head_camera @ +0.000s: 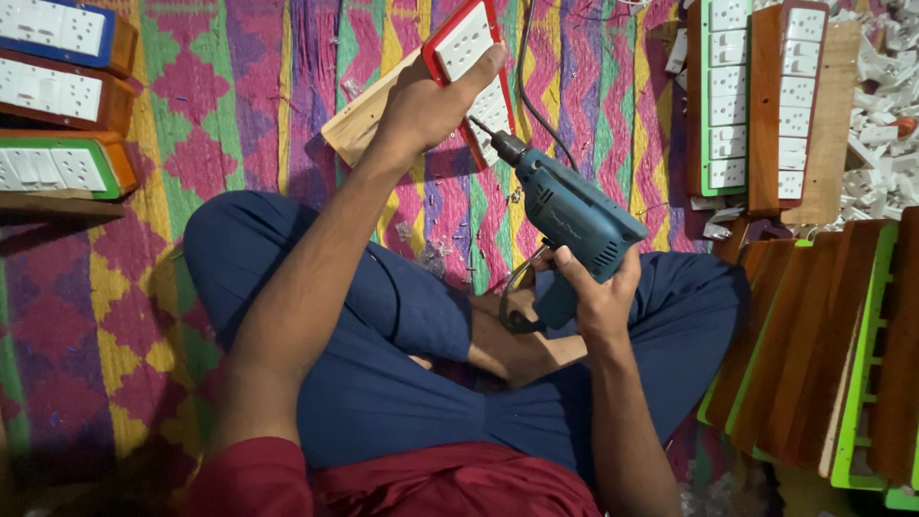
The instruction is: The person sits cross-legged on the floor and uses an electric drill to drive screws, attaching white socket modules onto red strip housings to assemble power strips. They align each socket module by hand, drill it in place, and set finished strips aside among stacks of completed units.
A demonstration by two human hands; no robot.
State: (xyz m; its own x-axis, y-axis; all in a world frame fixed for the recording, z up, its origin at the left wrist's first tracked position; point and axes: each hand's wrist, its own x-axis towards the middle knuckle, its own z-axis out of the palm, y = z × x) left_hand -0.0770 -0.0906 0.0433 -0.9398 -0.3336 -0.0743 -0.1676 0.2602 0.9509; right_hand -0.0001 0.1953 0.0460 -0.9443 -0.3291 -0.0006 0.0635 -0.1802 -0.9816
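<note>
I sit cross-legged on a patterned mat. My left hand grips a wooden switch board with a red-edged white socket panel, tilted up off the mat. In my right hand is a blue electric drill, held by its handle. The drill bit points up-left and touches the lower part of the panel, just beside my left thumb. A black cord runs from the drill across the mat.
Finished boards with blue, red and green frames lie at the left. Two more boards stand at the upper right beside a heap of white plastic parts. A stack of wooden boxes with green frames fills the right.
</note>
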